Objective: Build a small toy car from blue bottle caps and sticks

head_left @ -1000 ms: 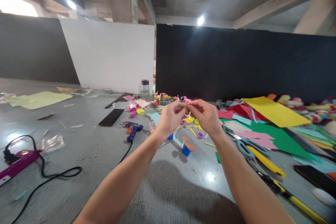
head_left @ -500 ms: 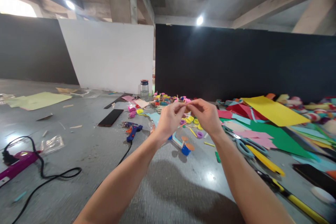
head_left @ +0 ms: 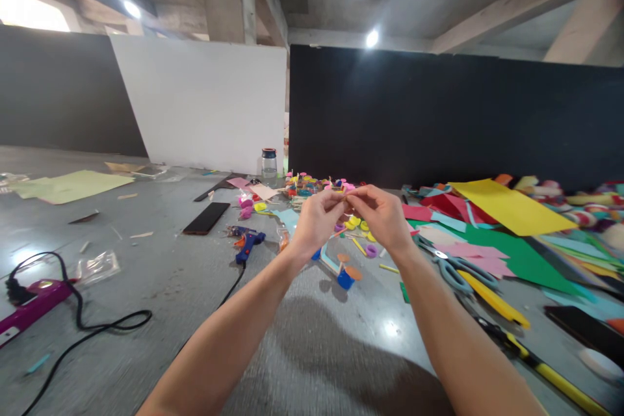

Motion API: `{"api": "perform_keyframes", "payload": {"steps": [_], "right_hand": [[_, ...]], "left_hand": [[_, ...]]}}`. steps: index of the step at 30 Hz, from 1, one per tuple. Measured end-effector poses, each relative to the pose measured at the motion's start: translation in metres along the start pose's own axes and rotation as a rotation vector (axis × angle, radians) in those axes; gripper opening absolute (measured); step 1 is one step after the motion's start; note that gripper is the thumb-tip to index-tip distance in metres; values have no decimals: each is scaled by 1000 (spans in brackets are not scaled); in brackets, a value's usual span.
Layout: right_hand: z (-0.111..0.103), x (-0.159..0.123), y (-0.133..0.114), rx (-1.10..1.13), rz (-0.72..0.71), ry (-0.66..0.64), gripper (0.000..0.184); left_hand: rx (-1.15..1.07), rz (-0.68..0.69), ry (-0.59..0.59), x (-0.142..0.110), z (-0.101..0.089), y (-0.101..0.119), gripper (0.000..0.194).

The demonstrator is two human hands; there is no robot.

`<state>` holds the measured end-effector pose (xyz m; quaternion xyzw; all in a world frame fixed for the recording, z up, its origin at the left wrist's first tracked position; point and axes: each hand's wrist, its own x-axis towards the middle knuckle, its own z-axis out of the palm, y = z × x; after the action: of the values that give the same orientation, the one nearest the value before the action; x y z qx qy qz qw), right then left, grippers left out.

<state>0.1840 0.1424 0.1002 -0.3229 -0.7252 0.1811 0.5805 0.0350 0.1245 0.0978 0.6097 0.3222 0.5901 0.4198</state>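
My left hand (head_left: 319,218) and my right hand (head_left: 383,214) meet fingertip to fingertip above the table, both closed in a pinch. Whatever sits between the fingertips is too small and too covered to name. Below the hands stands a small paper model (head_left: 346,278) with blue rolled pieces, a light blue strip and orange discs. Yellow paper coils (head_left: 358,223) and a purple coil (head_left: 371,251) lie just behind and beside it. To the left of my left hand rests a blue glue gun (head_left: 249,244) with its cord trailing forward.
Grey-handled scissors (head_left: 463,272), a yellow cutter (head_left: 497,302) and coloured paper sheets (head_left: 517,208) lie on the right. A black phone (head_left: 207,218) is at left, near a purple power strip (head_left: 36,305) with a black cord. A jar (head_left: 269,162) stands by the back panels.
Both hands stay in nearly the same place, fingertips still together with only slight finger movement. The table items have not moved; the view shifts very slightly.
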Motion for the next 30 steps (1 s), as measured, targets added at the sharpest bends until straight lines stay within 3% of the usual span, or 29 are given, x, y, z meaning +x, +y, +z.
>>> {"api": "perform_keyframes", "payload": {"steps": [7, 17, 24, 30], "right_hand": [[-7, 2, -12, 54, 115, 15, 27], [-9, 5, -3, -29, 153, -124, 24], [-8, 3, -8, -78, 100, -107, 22], [-7, 2, -11, -78, 105, -111, 25]], "left_hand": [[-42, -20, 46, 4, -2, -3, 4], [78, 118, 82, 2, -1, -13, 11], [-41, -3, 26, 1, -2, -3, 8], [-70, -8, 50, 4, -2, -6, 7]]}}
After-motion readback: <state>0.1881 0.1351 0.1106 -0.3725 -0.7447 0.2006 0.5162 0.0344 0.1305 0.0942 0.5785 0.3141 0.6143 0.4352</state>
